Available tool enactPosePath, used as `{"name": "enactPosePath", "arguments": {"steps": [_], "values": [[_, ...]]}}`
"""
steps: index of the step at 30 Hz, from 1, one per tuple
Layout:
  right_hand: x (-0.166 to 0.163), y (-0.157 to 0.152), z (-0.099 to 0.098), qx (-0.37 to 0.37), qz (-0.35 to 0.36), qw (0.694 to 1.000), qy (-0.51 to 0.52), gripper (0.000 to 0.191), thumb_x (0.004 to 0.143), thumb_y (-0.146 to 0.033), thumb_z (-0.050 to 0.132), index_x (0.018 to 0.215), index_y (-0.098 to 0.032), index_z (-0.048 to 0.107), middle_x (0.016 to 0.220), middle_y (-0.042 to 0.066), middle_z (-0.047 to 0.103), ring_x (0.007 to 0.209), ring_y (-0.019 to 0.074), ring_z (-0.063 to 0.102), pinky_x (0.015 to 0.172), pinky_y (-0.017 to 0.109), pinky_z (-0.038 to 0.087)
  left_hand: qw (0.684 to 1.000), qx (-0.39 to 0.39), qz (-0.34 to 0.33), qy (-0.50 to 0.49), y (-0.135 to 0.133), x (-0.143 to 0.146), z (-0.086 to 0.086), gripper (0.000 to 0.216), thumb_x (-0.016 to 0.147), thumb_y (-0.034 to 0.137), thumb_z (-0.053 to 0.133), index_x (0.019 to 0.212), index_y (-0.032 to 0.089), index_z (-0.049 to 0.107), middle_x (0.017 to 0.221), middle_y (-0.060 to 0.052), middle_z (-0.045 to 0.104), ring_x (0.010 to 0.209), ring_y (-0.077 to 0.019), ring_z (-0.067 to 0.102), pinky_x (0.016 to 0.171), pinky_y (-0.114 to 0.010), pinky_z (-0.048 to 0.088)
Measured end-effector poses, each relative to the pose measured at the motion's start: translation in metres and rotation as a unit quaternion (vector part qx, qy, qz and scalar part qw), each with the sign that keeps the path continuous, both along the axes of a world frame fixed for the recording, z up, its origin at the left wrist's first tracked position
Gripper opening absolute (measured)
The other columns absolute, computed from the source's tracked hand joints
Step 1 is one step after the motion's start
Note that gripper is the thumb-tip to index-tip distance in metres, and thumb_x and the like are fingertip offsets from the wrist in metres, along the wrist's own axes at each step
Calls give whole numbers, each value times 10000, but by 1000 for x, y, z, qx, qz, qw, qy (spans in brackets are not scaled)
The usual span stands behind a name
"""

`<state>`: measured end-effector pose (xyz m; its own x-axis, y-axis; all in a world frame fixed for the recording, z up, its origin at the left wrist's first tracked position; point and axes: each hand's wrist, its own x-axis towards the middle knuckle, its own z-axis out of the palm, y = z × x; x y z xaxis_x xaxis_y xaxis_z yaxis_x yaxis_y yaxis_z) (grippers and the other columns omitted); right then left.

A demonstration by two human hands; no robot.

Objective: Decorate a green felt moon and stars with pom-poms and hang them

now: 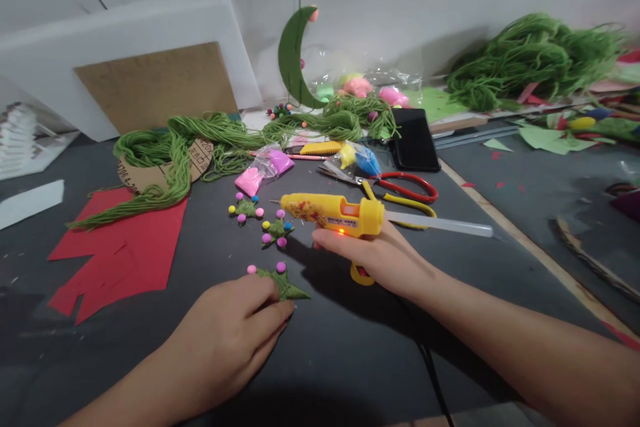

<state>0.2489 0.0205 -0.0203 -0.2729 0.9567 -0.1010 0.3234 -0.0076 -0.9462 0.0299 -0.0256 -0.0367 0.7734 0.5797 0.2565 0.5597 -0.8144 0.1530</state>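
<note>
My right hand (367, 253) is wrapped round the handle of a yellow hot glue gun (315, 210). The gun's nozzle points left, a clear glue stick (440, 223) juts from its back, and a small orange light glows. My left hand (235, 327) has its fingers closed on a green yarn-wrapped star (287, 285) on the dark table. Pink and purple balls show on two of the star's tips; my fingers hide the rest of it. Just beyond lie two smaller green stars, one (277, 232) close below the nozzle and another (245, 207) farther back, each with coloured balls on its tips.
Red paper (135, 247) and green yarn (180, 167) lie at left. Behind the gun are red-and-yellow-handled scissors (407, 188), clay bags (263, 170) and a black phone (417, 140). A green crescent (290, 57) hangs at the back. The gun's black cord (430, 367) trails toward me.
</note>
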Motion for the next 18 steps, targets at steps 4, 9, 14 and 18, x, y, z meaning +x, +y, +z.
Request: {"name": "enactPosePath", "arguments": {"steps": [4,9,14,18], "values": [[-1,1,1,16,4,1000,9,290,775,-357,610,1011,-213,698,864,16,713,818,205,640,757,300,496,1000,12,-1,5,-1,1,0,214,862,122,424,898,181,626,686,-24,594,570,-133,513,507,-244,370],[-1,1,2,-5,4,1000,-8,305,787,-363,591,1039,-222,691,896,8,713,824,196,641,752,295,494,1000,-7,-1,-20,-2,2,3,196,858,134,451,974,167,605,774,-46,622,628,-149,547,554,-260,404],[0,1,1,-17,9,1000,-12,332,788,-388,588,1059,-222,684,894,19,709,836,204,637,773,318,485,1000,8,-8,-19,-1,3,2,218,870,137,426,938,185,627,694,-28,600,580,-132,528,531,-237,386],[-2,1,3,-17,8,1000,-20,326,784,-373,587,1055,-218,682,896,19,707,834,201,635,774,315,479,1000,22,-3,-2,0,6,1,245,876,136,404,859,185,644,627,-17,570,527,-124,493,486,-238,344]]}}
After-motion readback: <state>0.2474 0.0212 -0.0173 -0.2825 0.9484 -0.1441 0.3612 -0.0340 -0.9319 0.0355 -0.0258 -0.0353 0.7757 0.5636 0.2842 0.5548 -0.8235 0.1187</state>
